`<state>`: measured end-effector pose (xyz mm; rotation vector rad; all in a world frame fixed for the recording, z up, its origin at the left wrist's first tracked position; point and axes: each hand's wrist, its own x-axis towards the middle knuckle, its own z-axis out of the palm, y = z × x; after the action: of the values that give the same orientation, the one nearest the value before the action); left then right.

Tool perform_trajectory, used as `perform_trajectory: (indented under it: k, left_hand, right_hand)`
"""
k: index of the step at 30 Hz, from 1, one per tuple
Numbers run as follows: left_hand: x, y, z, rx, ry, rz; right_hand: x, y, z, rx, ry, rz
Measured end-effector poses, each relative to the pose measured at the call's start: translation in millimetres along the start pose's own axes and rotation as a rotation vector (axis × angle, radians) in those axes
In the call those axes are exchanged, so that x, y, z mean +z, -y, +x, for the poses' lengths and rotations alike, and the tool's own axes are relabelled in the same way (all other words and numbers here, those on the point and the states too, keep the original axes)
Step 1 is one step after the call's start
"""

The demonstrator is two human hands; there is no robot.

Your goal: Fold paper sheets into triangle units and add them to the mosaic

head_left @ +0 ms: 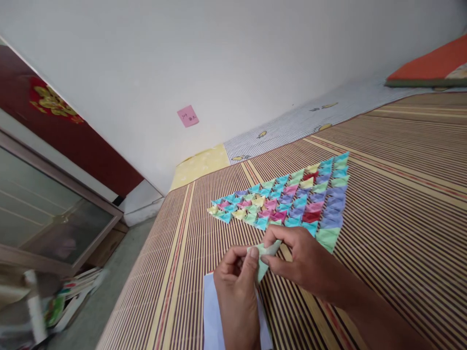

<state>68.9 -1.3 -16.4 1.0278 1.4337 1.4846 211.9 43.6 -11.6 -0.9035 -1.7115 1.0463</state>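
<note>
Left hand pinching pale green paper between thumb and fingers; right hand gripping its far corner. Paper sitting between both hands, above striped mat. Folded paper pieces lying just beyond hands; bluish sheets resting beneath left hand.

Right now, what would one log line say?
left hand: pinching green paper | right hand: pinching same green paper | striped mat: colorful folded papers

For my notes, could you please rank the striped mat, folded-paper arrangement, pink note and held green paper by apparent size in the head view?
1. Striped mat
2. Folded-paper arrangement
Unsure: pink note and held green paper, which is partly covered.
</note>
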Motion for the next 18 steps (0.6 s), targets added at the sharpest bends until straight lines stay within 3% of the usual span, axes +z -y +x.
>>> perform_trajectory:
  k: [14, 18]
  left_hand:
    - [7.2, 4.8, -0.6, -0.028, -0.122, -0.09]
    - [11.9, 8.3, 3.0, -0.064, -0.167, -0.311]
  right_hand:
    - [-20.9, -10.5, 4.4, 0.007, -0.234, 0.158]
    - [-18.9, -9.2, 4.9, 0.108, -0.092, 0.232]
